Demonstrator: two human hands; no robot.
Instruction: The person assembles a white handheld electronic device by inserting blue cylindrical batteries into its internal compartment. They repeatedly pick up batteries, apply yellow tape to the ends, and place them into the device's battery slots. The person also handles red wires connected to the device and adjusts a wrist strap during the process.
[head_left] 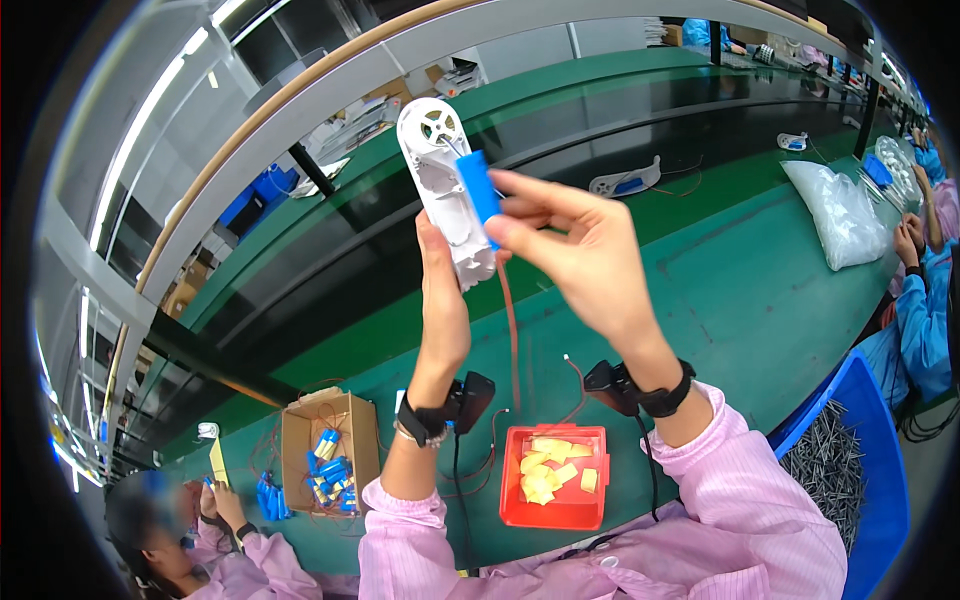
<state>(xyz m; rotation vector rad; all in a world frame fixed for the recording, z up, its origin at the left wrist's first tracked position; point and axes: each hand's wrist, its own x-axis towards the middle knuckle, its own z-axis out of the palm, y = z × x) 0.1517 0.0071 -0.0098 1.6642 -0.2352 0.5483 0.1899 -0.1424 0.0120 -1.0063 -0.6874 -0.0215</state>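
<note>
- Green bench [740, 290] spread below and beyond both raised hands, with a dark belt strip running along it further out.
- Clear bag [845, 215] of pale parts far out to the right of the right hand, near a co-worker's blue sleeve [925, 310].
- Blue bin [875, 470] low to the right, by the right elbow, heaped with dark thin metal pieces, seemingly kept within easy reach.
- Cardboard box [328, 450] of blue cells below and left of the left forearm, open side up for picking.
- Red tray [555, 478] with yellow pads between the two forearms, close to the body.
- White shell [447, 190] lifted up in front of the face, upright, round fan end on top, open inner side turned toward the camera, probably so the cavity can be seen.
- Left hand [440, 300] closed round the shell's lower end, thumb up along its side, steadying it from below.
- Right hand [590, 255] partly open, thumb and forefinger pinching the blue cell [478, 187], other fingers fanned clear.
- Cell lying against the shell's inner side, slanted along its length, as if lined up with the cavity.
- Red wire [510, 330] hanging from the shell between the wrists.
- Black wristbands with small units on both wrists.
</note>
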